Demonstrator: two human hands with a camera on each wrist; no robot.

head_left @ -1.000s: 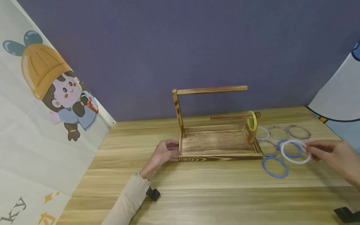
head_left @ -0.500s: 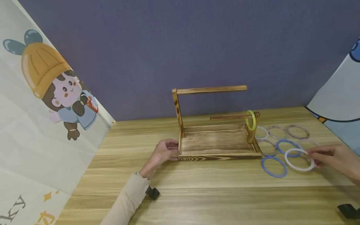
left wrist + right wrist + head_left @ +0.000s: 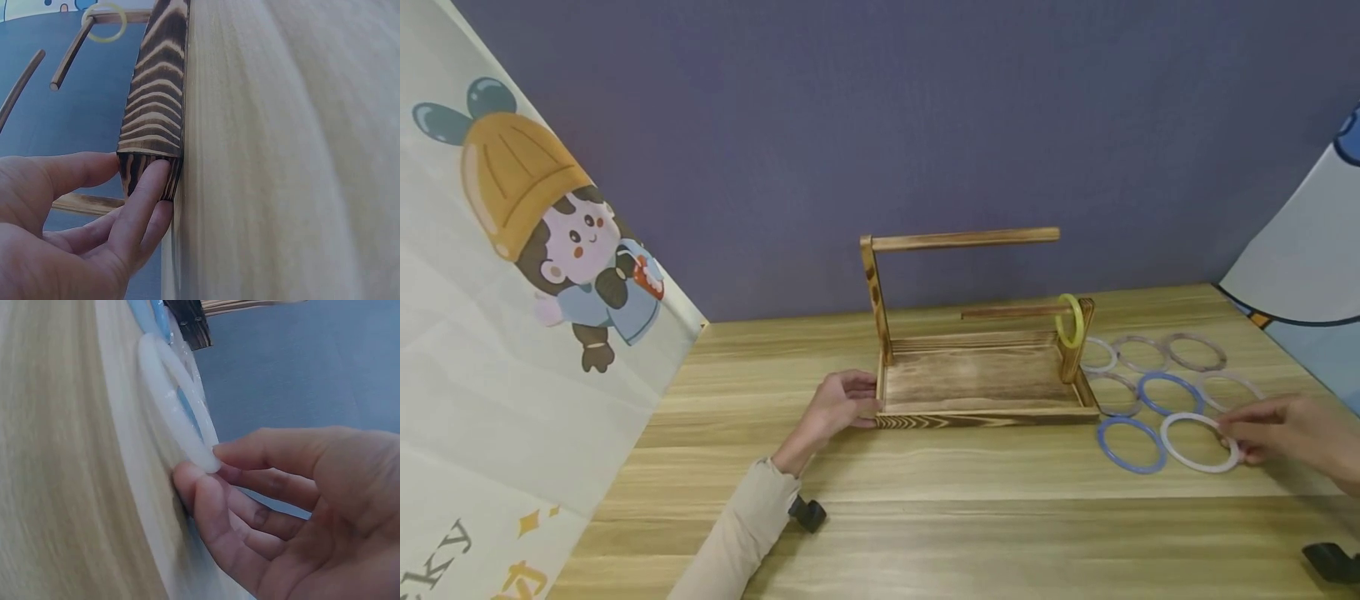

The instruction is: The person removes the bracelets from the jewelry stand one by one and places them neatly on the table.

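Observation:
A wooden display stand with a shallow tray base [image 3: 985,419] stands mid-table. My left hand [image 3: 835,408] grips its left end; in the left wrist view, fingers [image 3: 147,194] press the striped end face and another fingertip meets its corner. At the right, my right hand [image 3: 1285,433] pinches a white bangle [image 3: 1165,435] by its right edge. The bangle lies nearly flat, low over the table, beside a blue bangle [image 3: 1102,437]; in the right wrist view the white bangle [image 3: 165,406] slants from the fingertips. A yellow bangle [image 3: 1080,321] hangs on the stand's lower bar [image 3: 1011,314].
Several more bangles lie right of the stand, among them another blue one [image 3: 1142,390] and a brown one [image 3: 1197,368]. The stand's taller upper bar [image 3: 966,241] juts right from its left post [image 3: 876,300]. A blue-grey wall [image 3: 850,125] rises behind the table.
My right hand has moved toward me and down, bringing the white bangle off the back blue one to a spot right of the front blue one. My left hand stays at the stand.

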